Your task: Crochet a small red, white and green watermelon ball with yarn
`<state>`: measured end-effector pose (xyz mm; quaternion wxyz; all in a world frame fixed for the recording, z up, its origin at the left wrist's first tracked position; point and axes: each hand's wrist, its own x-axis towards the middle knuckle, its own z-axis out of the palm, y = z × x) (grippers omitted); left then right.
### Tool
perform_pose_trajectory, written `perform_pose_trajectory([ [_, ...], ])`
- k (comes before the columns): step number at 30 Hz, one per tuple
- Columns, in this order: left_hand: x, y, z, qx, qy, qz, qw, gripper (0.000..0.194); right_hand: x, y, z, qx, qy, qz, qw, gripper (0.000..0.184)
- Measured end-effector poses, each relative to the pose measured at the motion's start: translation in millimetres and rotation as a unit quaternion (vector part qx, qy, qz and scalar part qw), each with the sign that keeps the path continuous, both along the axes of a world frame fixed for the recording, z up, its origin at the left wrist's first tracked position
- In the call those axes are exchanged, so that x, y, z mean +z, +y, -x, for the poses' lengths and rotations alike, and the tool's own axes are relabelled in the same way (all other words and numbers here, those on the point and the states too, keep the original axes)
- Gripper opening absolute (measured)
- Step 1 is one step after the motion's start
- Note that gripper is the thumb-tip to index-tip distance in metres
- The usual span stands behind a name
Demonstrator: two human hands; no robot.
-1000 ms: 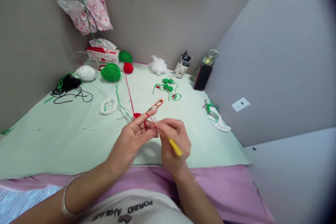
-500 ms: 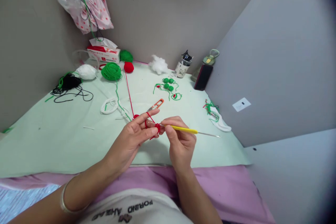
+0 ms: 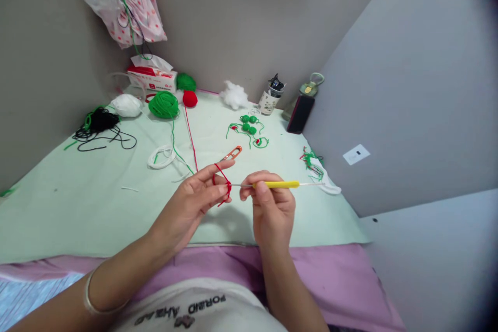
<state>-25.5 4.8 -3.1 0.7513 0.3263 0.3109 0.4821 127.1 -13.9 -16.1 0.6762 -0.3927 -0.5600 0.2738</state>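
Observation:
Between the thumb and fingers of my left hand is a small piece of red crochet work, and red yarn loops over the raised index finger. That red yarn runs back to a red ball. My right hand grips the yellow handle of a crochet hook. The hook's left metal end reaches to the red work; its other metal end sticks out to the right. Just beyond my left fingertips lie orange-handled thread snips, their blades partly hidden.
Green yarn, white yarn and black yarn lie at back left, near a tissue box. Small green crocheted balls, white stuffing, a cup, a phone and a bottle stand behind my hands.
My right hand has drawn the hook to the right, away from my left hand, so more of its left shaft shows. The hook now lies nearly level.

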Motion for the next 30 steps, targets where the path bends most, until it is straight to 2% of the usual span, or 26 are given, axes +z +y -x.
perform_pose_trajectory([
  [3,-0.8,-5.3,-5.2,0.027,0.029,-0.06,0.997,0.057,-2.6,-2.8,6.6,-0.07,-0.158,-0.082,0.981,0.019],
  [5,-0.5,-6.7,-6.8,0.017,0.025,-0.046,0.998,0.058,-4.9,-4.0,9.1,-0.111,-0.206,-0.133,0.963,0.028],
  [7,0.7,-6.0,-6.2,-0.008,0.01,-0.01,1.0,0.054,-5.8,-3.1,8.2,-0.099,-0.168,-0.123,0.973,0.027],
  [10,3.1,-3.0,-3.3,-0.039,-0.012,0.023,0.999,0.046,-4.8,1.4,2.1,-0.013,-0.031,-0.036,0.999,0.016],
  [13,5.0,-0.9,-1.2,-0.045,-0.009,0.021,0.999,0.042,-3.3,5.2,-4.8,0.068,0.066,0.049,0.994,0.014],
  [15,6.2,-0.6,0.3,-0.042,0.005,0.003,0.999,0.04,-1.7,5.2,-7.9,0.091,0.081,0.072,0.99,0.017],
  [18,6.9,-0.5,3.7,-0.031,0.034,-0.039,0.998,0.037,2.9,1.3,-9.8,0.099,0.061,0.059,0.991,0.019],
  [22,3.7,-0.4,7.5,-0.005,0.08,-0.09,0.993,0.037,9.2,-7.3,-9.5,0.05,-0.042,0.008,0.998,0.018],
  [24,1.5,-1.3,7.1,0.007,0.099,-0.112,0.989,0.04,8.9,-10.2,-8.5,0.014,-0.123,-0.048,0.991,0.021],
  [27,0.1,-4.4,3.3,0.028,0.097,-0.117,0.988,0.046,2.2,-10.9,-4.9,-0.043,-0.263,-0.163,0.95,0.028],
  [30,0.9,-5.7,-1.3,0.022,0.04,-0.065,0.997,0.05,-6.7,-9.0,-0.6,-0.121,-0.359,-0.24,0.894,0.032],
])
